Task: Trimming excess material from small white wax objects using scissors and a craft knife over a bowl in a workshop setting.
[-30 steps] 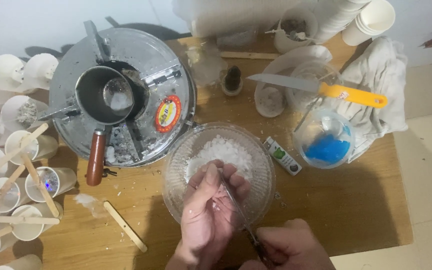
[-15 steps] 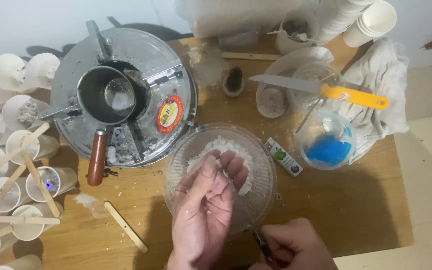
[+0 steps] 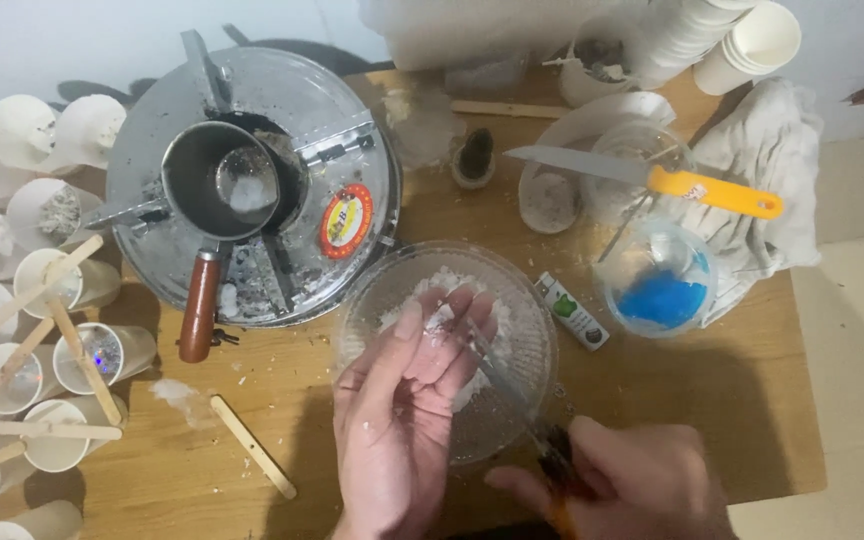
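A clear glass bowl (image 3: 527, 320) with white chunks in it sits on the wooden table near the front edge. My left hand (image 3: 402, 410) is cupped over the bowl, holding a white lump (image 3: 439, 320) at its fingertips. My right hand (image 3: 622, 485) is closed on the dark handle of a knife (image 3: 502, 385), whose blade reaches up to the lump in my left hand.
A round metal stove (image 3: 342, 130) carries a small pot with a brown handle (image 3: 200, 305). Several paper cups with wooden sticks (image 3: 47, 290) line the left. An orange-handled knife (image 3: 712, 192), a beaker of blue liquid (image 3: 662, 290), a cloth (image 3: 772, 160) and stacked cups (image 3: 752, 40) lie right.
My left hand has lifted and turned slightly over the bowl, and the knife blade has come up against the white lump. My right hand has shifted a little rightward.
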